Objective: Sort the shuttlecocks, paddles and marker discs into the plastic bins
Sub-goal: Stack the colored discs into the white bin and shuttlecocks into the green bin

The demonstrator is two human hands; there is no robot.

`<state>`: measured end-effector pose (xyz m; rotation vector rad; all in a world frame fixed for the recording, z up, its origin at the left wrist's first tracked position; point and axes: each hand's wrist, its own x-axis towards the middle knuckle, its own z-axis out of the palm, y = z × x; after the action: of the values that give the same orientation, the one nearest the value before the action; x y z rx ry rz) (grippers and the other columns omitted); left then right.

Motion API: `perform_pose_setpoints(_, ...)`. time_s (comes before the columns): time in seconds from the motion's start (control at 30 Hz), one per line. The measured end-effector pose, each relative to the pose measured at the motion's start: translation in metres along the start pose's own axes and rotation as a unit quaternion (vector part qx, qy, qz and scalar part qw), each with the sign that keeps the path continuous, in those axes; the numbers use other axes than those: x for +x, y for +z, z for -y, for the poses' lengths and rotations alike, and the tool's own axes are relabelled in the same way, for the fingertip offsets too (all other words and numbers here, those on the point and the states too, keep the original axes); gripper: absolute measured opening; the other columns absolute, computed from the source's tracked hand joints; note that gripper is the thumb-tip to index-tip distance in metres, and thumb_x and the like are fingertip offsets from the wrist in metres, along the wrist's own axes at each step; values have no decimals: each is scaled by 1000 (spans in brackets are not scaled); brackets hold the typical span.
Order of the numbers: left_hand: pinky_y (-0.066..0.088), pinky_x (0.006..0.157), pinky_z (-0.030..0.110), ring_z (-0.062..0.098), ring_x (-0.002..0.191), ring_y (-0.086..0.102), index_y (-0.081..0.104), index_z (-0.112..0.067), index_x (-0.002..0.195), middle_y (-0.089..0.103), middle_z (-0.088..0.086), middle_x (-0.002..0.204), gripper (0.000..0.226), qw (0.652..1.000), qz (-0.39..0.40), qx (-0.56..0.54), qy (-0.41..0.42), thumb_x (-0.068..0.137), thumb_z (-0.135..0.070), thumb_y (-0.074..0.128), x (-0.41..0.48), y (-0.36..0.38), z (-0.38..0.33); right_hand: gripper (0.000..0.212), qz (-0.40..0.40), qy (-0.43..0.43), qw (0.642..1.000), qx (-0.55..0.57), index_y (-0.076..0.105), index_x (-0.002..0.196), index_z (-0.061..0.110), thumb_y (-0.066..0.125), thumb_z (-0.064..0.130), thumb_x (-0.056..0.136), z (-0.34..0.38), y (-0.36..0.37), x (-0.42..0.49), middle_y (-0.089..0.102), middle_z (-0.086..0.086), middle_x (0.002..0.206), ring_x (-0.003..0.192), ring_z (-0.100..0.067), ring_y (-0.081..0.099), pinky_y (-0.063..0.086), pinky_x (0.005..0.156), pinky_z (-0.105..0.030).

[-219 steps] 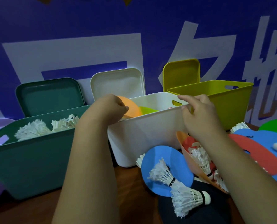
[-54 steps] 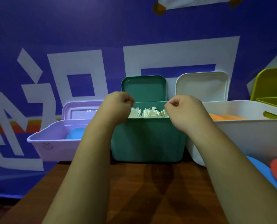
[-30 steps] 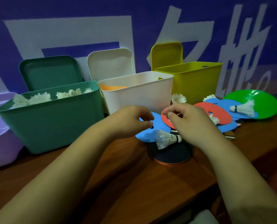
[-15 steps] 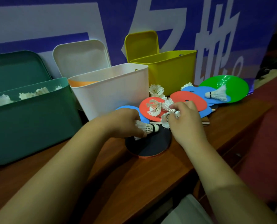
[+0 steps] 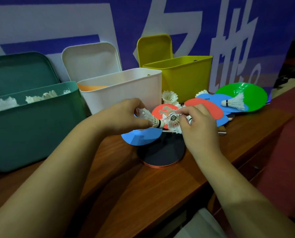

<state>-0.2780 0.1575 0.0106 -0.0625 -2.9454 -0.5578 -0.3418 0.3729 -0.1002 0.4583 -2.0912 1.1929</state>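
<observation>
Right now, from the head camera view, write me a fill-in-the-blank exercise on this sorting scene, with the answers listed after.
1. The left hand grips a ____ by its feathers.
2. The white shuttlecocks already sorted lie in the ____ bin.
3. The lone shuttlecock at far right rests on the blue disc and the ____ disc.
4. An orange disc shows inside the ____ bin.

Answers: shuttlecock; green; green; white
</observation>
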Motion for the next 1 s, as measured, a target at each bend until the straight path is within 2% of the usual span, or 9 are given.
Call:
perform_pose_setpoints(0.1,55,91,34,7,98,64,65,-33,118,67,-12,109,44,1000,-8,19,3,82,-54,80,-9,-24,2,15,-2,-20,997,69,76,103,23,68,11,97,30,4,12,61,9,101,81,-1,54,40,72,-7)
perform_pose_setpoints(0.33,56,82,32,4,92,65,63,-38,120,66,-16,109,47,991,-115,30,-66,80,-54,81,-47,-103,39,19,38,-29,978,203,75,95,30,69,13,93,114,44,52,66,13,98,91,-4,64,47,75,-13)
perform_pose_setpoints(0.47,55,82,33,11,100,64,61,-33,131,63,-12,122,52,966,-242,1,-95,84,-39,82,-70,-139,80,17,80,-35,963,256,76,98,32,67,18,94,162,81,71,68,12,101,90,-14,69,62,80,-41)
perform_pose_setpoints(0.5,53,79,32,13,101,64,61,-30,132,62,-9,123,53,956,-274,-5,-101,84,-37,83,-75,-146,90,17,88,-36,959,268,75,99,33,66,19,95,175,89,74,67,12,102,90,-15,70,63,79,-43)
perform_pose_setpoints(0.67,55,81,35,18,104,64,58,-27,137,58,-6,132,55,909,-390,-41,-145,86,-33,80,-90,-164,136,18,126,-32,933,335,71,107,25,59,12,103,233,121,90,70,4,104,68,-9,72,53,59,-14)
perform_pose_setpoints(0.8,47,64,20,16,100,63,57,-25,138,55,-4,131,52,881,-435,-56,-177,90,-26,77,-95,-170,166,14,108,-34,931,348,69,104,23,59,14,102,267,148,104,71,3,96,65,-9,71,49,54,-11)
perform_pose_setpoints(0.9,46,68,23,17,103,62,56,-25,138,57,-5,129,52,871,-446,-62,-194,90,-29,77,-99,-171,181,6,132,-18,946,297,67,98,27,62,26,99,275,177,114,72,2,95,72,-15,73,62,64,-28)
perform_pose_setpoints(0.97,48,69,25,16,102,62,57,-25,138,57,-6,128,52,869,-445,-66,-208,90,-30,77,-101,-172,188,19,195,-1,958,210,67,97,20,62,38,91,274,193,117,73,-5,94,83,-28,73,64,76,-47)
perform_pose_setpoints(1.0,51,71,26,16,102,62,57,-25,138,57,-6,128,52,868,-444,-69,-212,90,-30,77,-101,-171,190,27,218,7,959,179,69,97,14,61,38,90,272,197,116,73,-12,92,85,-34,72,63,78,-49)
